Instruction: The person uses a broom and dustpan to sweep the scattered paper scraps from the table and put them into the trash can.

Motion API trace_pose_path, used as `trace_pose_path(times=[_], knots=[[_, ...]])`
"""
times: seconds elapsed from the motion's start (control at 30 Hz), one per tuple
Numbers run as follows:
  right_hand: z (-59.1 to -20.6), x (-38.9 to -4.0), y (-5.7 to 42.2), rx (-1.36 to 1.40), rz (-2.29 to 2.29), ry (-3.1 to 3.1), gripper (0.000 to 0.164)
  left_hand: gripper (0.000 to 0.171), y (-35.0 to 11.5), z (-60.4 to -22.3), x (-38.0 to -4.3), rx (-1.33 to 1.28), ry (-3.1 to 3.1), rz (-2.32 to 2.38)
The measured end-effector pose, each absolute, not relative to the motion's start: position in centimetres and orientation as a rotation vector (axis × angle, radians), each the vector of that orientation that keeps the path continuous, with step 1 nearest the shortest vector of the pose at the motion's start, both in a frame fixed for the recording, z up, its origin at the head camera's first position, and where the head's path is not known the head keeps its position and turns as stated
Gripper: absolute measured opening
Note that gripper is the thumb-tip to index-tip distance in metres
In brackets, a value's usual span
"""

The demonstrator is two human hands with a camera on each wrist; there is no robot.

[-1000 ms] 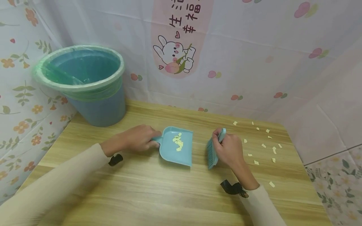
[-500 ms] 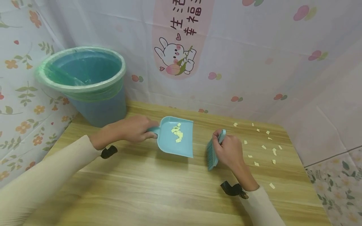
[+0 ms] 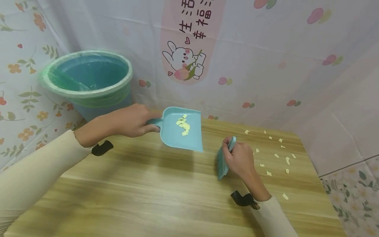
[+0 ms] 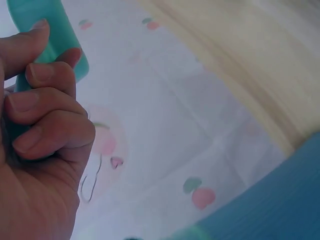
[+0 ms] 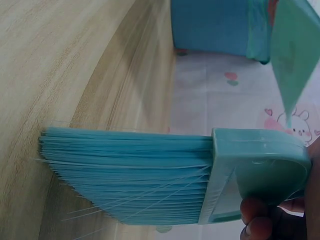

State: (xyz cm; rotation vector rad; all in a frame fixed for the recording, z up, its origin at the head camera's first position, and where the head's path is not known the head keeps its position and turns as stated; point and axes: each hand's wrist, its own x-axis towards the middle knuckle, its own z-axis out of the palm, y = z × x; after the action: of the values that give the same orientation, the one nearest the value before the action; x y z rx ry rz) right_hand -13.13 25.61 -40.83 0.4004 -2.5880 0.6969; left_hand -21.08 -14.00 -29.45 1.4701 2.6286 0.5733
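My left hand (image 3: 130, 121) grips the short handle of a light blue dustpan (image 3: 189, 140), which is held up above the table, its shadow on the wood below. A small heap of yellow paper scraps (image 3: 184, 126) lies in the pan. In the left wrist view, curled fingers (image 4: 55, 130) wrap the handle. My right hand (image 3: 241, 158) holds a matching hand brush (image 3: 222, 161) upright to the right of the pan. Seen from the right wrist, the blue bristles (image 5: 130, 175) point down at the wooden surface, tips right at it.
A blue bucket (image 3: 100, 105) lined with a green bag (image 3: 115, 95) stands at the back left, behind my left forearm. Several loose yellow paper scraps (image 3: 268, 173) are scattered over the table's right side. A patterned white cloth (image 3: 260, 72) hangs along the back edge.
My left hand has raised the dustpan off the table and moved it back and slightly left, scraps still inside. The right hand and brush have stayed in place.
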Motion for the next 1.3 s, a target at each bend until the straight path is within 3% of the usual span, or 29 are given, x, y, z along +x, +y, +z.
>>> trace_pose_path(times=[0.47, 0.67, 0.8, 1.1, 1.3], knots=[[-40.9, -13.0, 25.6, 0.402, 0.701, -2.59, 0.021, 0.015, -17.5, -23.8, -21.7, 1.319, 2.861, 0.475], [-40.9, -13.0, 25.5, 0.403, 0.703, -2.598, 0.021, 0.028, -19.4, -22.1, -21.9, 1.207, 2.926, 0.429], [-40.8, -13.0, 25.6, 0.393, 0.714, -2.605, 0.022, 0.035, -20.7, -21.6, -22.0, 1.151, 2.975, 0.429], [-40.8, -13.0, 25.7, 0.391, 0.715, -2.595, 0.021, 0.031, -24.5, -21.2, -22.6, 1.034, 3.084, 0.392], [-40.8, -13.0, 25.7, 0.389, 0.722, -2.588, 0.021, 0.044, -28.0, -21.3, -22.7, 0.817, 3.117, 0.375]])
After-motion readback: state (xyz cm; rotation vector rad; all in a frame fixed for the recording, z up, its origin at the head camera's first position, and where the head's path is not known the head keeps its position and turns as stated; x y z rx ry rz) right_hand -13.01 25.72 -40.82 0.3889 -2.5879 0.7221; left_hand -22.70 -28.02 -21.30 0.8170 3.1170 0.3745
